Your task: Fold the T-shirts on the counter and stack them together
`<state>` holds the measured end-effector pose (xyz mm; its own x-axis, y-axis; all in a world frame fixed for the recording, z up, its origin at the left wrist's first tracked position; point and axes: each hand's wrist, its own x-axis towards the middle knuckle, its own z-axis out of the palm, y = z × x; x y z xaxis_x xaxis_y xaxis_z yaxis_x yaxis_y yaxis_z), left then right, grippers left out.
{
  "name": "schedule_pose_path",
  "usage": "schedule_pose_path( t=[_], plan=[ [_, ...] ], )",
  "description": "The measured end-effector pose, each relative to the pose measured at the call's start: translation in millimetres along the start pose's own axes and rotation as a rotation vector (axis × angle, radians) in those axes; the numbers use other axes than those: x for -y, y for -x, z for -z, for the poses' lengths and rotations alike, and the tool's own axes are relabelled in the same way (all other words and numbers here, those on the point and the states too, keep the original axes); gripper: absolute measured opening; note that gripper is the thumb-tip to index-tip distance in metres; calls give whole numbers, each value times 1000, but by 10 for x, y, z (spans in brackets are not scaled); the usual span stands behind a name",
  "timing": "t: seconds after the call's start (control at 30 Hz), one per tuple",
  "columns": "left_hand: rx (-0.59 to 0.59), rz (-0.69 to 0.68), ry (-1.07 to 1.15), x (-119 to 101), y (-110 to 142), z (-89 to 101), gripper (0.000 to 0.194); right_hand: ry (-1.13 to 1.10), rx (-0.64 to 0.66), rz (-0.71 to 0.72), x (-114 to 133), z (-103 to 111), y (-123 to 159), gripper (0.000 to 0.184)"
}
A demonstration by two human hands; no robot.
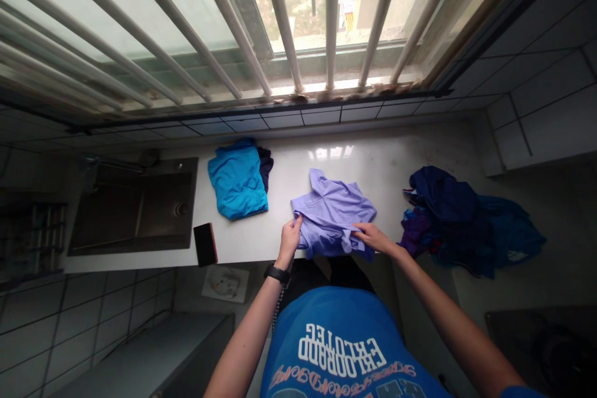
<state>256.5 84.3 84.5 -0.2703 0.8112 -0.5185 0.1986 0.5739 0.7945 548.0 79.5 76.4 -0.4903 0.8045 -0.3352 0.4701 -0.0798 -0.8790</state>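
Just below frame centre, our left hand (291, 236) and right hand (372, 237) pinch the lavender garment (336, 204), its bulk between and above them.

Matt, creased cloth garment (333, 204); smooth, glossy countertop (389, 165)

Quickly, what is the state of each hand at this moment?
Left hand: closed, pinching the near-left edge of the lavender garment.
Right hand: closed, pinching the fabric of the same garment near its right side.
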Motion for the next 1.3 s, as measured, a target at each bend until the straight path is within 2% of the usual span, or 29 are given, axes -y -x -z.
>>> schedule_pose_path(
  t=[0.1,0.17,0.23,0.33,0.43,0.5,0.57,0.63,0.7,0.77,0.83,0.93,1.0,1.07,1.13,1.2,1.3],
  plan=[
    [-27,-9,-12,49,-131,32,60,73,-42,-35,-26,148,-234,43],
    [-51,-20,-42,66,-267,22,59,125,-46,-43,-37,257,-489,41],
    [-75,-29,-106,55,-441,-16,57,165,-68,-58,-51,384,-812,31],
    [-119,-25,-256,13,-711,-99,46,237,-248,-199,-102,588,-1277,24],
    [-165,-5,-340,25,-861,-154,24,299,-437,-344,-187,665,-1464,34],
    [-187,16,-370,95,-845,-156,19,317,-531,-369,-239,547,-1363,40],
    [-188,53,-405,206,-749,-140,22,310,-563,-371,-282,280,-1123,38],
    [-166,97,-433,331,-618,-121,23,274,-501,-399,-330,-66,-835,37],
    [-135,122,-453,438,-501,-111,23,245,-454,-484,-395,-373,-593,36],
    [-112,124,-466,512,-423,-105,21,220,-436,-541,-479,-533,-441,25],
    [-118,104,-478,553,-377,-100,20,202,-458,-563,-578,-513,-362,25],
    [-162,63,-504,594,-330,-92,17,224,-654,-590,-735,-285,-290,35],
    [-175,52,-525,628,-294,-96,14,259,-783,-604,-818,-146,-255,35],
    [-187,56,-547,666,-253,-113,17,283,-817,-607,-854,-91,-249,32],
    [-205,61,-559,697,-210,-141,26,290,-797,-585,-827,-119,-276,35],
    [-206,39,-578,711,-166,-175,38,315,-787,-540,-745,-210,-313,46],
    [-170,-46,-626,702,-107,-224,48,404,-793,-402,-582,-417,-320,50]
  ],
)
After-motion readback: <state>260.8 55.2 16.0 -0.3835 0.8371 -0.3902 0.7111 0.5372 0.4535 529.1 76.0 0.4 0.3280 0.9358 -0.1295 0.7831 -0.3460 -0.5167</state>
